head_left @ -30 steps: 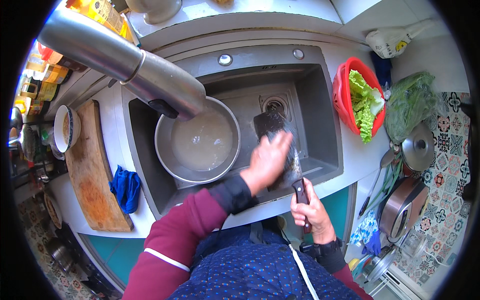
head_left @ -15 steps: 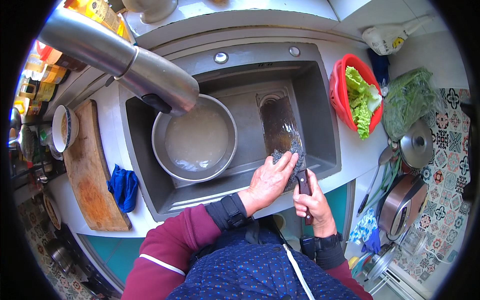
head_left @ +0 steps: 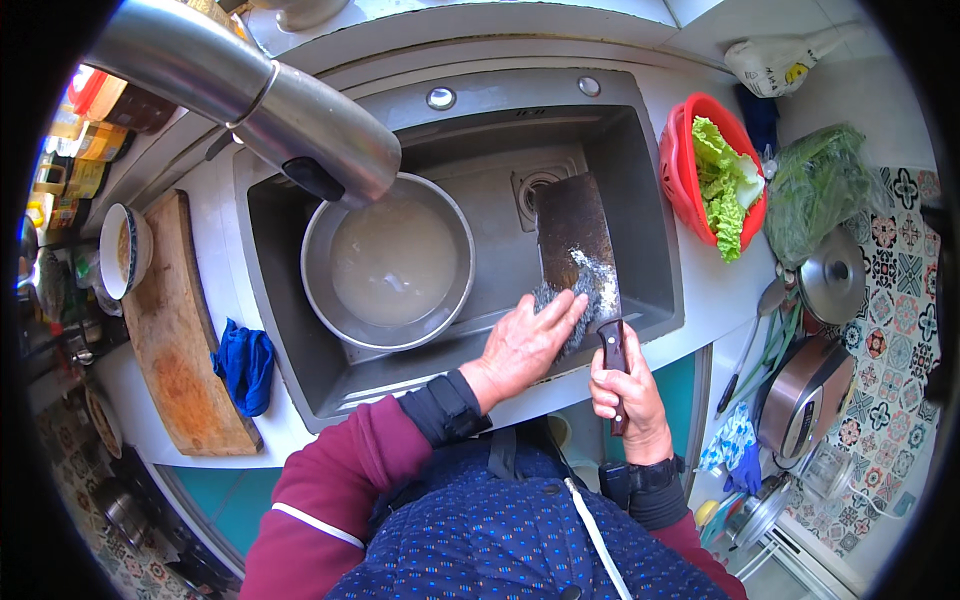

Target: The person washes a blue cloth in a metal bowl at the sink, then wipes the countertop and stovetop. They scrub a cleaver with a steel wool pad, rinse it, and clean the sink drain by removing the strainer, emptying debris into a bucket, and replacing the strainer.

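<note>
Gripping cleaver (head_left: 585,235) by handle (head_left: 613,342), right hand (head_left: 632,395), lower right | blade (head_left: 570,213) pokes up-frame | left hand (head_left: 525,350)'s got scrubber (head_left: 588,318) pinned on it

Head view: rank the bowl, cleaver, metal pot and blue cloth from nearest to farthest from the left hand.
1. Cleaver: at the fingers of the left hand, to its right.
2. Metal pot: to the left, inside the sink.
3. Blue cloth: farther left, beside the sink.
4. Bowl: farthest left, by the wooden cutting board.
</note>
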A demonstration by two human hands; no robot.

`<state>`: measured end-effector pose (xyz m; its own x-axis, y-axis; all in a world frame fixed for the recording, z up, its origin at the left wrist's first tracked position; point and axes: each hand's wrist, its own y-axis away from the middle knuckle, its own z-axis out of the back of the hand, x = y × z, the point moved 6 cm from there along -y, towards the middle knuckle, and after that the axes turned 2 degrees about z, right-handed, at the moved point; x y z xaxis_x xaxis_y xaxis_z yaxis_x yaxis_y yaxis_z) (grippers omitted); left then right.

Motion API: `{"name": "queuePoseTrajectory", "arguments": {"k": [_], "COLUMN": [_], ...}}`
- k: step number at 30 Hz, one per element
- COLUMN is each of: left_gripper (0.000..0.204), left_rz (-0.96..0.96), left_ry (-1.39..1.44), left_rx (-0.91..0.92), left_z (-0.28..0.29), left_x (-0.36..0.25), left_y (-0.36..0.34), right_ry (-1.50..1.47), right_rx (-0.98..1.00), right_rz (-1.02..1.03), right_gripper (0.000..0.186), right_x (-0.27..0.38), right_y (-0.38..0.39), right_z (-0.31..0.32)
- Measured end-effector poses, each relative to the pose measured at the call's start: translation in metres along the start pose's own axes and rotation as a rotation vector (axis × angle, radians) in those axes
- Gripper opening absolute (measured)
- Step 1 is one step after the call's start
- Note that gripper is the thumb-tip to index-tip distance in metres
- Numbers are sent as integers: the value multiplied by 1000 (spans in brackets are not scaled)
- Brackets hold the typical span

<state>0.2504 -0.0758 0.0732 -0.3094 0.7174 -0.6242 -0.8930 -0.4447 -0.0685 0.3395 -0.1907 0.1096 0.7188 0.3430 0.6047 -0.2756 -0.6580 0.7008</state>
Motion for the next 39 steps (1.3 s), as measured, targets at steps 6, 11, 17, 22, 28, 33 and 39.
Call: {"name": "queuePoseTrajectory", "arguments": {"k": [6, 11, 17, 22, 28, 33, 39], "left_gripper": [53, 38, 45, 43, 51, 53, 57], "left_rz": [235, 682, 719, 435, 0, -35, -174], "left_ry": [-106, -137, -289, 326, 208, 150, 139], "left_rx": [59, -78, 126, -124, -83, 59, -46], "left_z": [-8, 12, -17, 17, 22, 10, -2], "left_x": [109, 233, 287, 182, 17, 29, 4], "left_y": [-13, 52, 84, 45, -1, -24, -14], "right_ry": [26, -26, 9, -24, -180, -265, -143], "right_rx": [-39, -68, -106, -79, 13, 51, 89], "right_rz": [-1, -25, -21, -73, -85, -130, -137], "right_gripper": [72, 68, 69, 64, 65, 65, 68], "right_x": [-1, -3, -17, -23, -21, -23, -26], "right_y": [10, 11, -1, -9, -20, -5, 2], "right_z": [11, 19, 21, 14, -6, -6, -1]}}
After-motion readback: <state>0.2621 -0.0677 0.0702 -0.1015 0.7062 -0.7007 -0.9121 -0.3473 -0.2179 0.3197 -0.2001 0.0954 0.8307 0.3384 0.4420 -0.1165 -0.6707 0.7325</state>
